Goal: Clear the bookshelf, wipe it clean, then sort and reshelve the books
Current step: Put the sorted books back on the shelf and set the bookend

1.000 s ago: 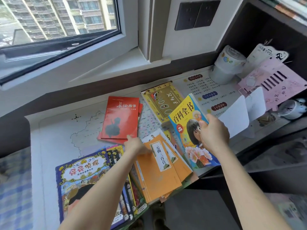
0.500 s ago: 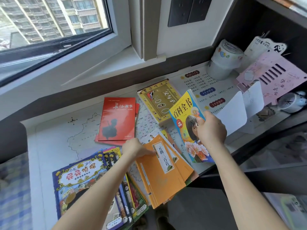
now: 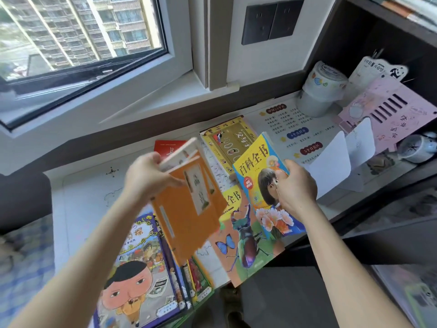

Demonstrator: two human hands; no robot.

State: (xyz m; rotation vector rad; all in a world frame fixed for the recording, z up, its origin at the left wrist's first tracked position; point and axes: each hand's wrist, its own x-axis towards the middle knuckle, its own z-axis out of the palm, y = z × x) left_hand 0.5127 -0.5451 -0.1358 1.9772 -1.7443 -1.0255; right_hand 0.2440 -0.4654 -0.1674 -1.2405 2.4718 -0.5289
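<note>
My left hand (image 3: 147, 178) grips a small stack of thin orange books (image 3: 186, 214) by its top edge and holds it tilted above the desk. In my right hand (image 3: 295, 188) is a yellow and blue encyclopedia (image 3: 257, 176), raised at an angle. Beneath them lies a book with a beetle cover (image 3: 246, 247). A pile of cartoon detective books (image 3: 139, 275) rests at the near left edge. A yellow-gold book (image 3: 224, 140) and a red book (image 3: 165, 147) lie farther back on the white desk mat (image 3: 82, 204).
White bookends (image 3: 331, 162) stand to the right of the books. Behind them are a white lidded container (image 3: 319, 91), a pink slotted board (image 3: 383, 112) and a small clock (image 3: 413, 147). A dark shelf frame (image 3: 354, 31) rises at right; a window (image 3: 82, 43) is at left.
My left hand has lifted the orange books off the desk and tilted them up, uncovering the beetle-cover book. My right hand has raised the encyclopedia slightly.
</note>
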